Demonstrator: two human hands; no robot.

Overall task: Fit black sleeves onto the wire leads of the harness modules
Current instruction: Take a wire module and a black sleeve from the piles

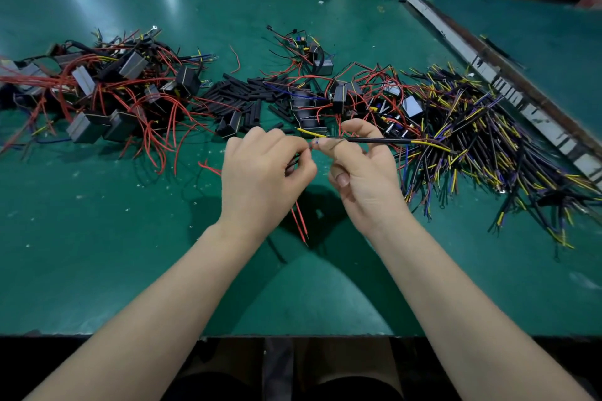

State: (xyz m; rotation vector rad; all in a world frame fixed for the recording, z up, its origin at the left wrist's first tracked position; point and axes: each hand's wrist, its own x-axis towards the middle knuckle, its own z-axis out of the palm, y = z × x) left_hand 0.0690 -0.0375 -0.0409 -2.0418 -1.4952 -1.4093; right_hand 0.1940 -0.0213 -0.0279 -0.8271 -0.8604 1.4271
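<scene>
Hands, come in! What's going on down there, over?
Left hand pinching wire ends. Right hand gripping a black-sleeved lead, yellow wire out both ends. Loose black sleeves piled behind. Nothing blocking.

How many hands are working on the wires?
2. The left hand pinches wire ends just left of the middle of the green table. The right hand beside it holds a black-sleeved lead. No other hands are in view.

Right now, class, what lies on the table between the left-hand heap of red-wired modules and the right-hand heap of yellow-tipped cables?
In the head view, a pile of loose black sleeves lies between the red-wired modules and the yellow-tipped cables.
</scene>
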